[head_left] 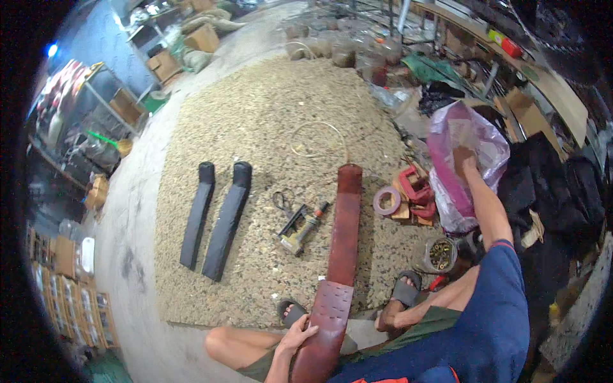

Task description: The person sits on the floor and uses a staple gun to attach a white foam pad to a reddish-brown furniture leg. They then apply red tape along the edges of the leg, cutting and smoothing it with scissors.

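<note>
A long reddish-brown leather-like piece [346, 236] runs from my lap out over the speckled mat. Its near part is shinier and marked with rows of short slits. My left hand [297, 336] is closed on its left edge, thumb on top. My right arm reaches far right, and my right hand [465, 159] is in the mouth of a white and pink plastic bag [440, 185]; its fingers are hidden. Left of the brown piece lies a tool like an air staple gun [299, 235]. Farther left are two black wrapped strips [197, 220], [227, 223], side by side.
A tape roll [385, 202], red clamp-like parts [416, 191] and a tub of small brass-coloured pieces [440, 254] stand right of the brown piece. A thin hose [318, 155] curls on the mat [255, 108]. Dark cloth [549, 191] heaps at right; cartons [67, 287] line the left.
</note>
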A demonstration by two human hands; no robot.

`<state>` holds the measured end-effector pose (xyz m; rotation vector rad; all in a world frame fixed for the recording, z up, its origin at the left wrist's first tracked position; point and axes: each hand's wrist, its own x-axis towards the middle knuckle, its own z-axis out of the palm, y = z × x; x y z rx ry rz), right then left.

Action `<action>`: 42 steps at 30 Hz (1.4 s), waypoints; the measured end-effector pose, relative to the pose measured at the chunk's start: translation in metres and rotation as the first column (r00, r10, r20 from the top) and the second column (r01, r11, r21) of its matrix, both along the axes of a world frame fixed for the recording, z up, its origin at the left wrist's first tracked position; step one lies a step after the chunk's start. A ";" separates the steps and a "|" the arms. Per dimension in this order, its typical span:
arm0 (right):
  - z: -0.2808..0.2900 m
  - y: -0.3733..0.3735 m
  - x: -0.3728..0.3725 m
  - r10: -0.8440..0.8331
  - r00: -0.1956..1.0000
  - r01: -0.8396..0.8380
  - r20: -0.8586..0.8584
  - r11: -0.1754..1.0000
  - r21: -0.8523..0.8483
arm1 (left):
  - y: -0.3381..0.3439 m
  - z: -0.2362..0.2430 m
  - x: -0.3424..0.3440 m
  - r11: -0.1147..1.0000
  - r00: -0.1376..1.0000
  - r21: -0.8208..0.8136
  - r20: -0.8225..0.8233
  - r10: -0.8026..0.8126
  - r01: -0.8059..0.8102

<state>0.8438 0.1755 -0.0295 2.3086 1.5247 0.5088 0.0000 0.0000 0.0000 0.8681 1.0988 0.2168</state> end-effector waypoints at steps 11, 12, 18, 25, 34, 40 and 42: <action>0.220 -0.110 -0.096 -0.060 0.996 0.088 -0.067 0.783 0.615 | -0.009 0.023 0.020 0.980 0.976 0.153 0.196 0.094 -0.125; 0.233 -0.123 -0.103 -0.128 0.992 0.110 -0.019 0.757 0.644 | -0.005 0.025 0.020 0.987 0.982 0.130 0.176 0.071 -0.095; 0.320 -0.193 -0.204 0.091 0.995 -0.055 0.046 0.090 0.994 | -0.001 0.034 0.025 0.859 0.990 0.501 0.133 0.048 -0.109; 0.260 -0.213 -0.417 0.818 0.562 -0.246 -0.127 0.312 0.918 | -0.023 0.085 0.014 0.821 0.970 0.517 0.151 0.193 -0.244; 0.163 -0.251 -0.612 0.892 -0.233 -0.510 -0.386 0.226 0.830 | -0.044 0.116 0.047 0.885 0.843 0.146 0.406 0.353 -0.441; 0.160 -0.245 -0.611 0.799 -0.004 -0.312 -0.602 0.570 0.760 | -0.037 0.107 0.033 0.908 0.904 0.179 0.282 0.323 -0.380; 0.152 -0.229 -0.590 0.670 0.044 -0.183 -0.741 0.735 0.653 | -0.036 0.109 0.033 0.924 0.920 0.196 0.291 0.264 -0.327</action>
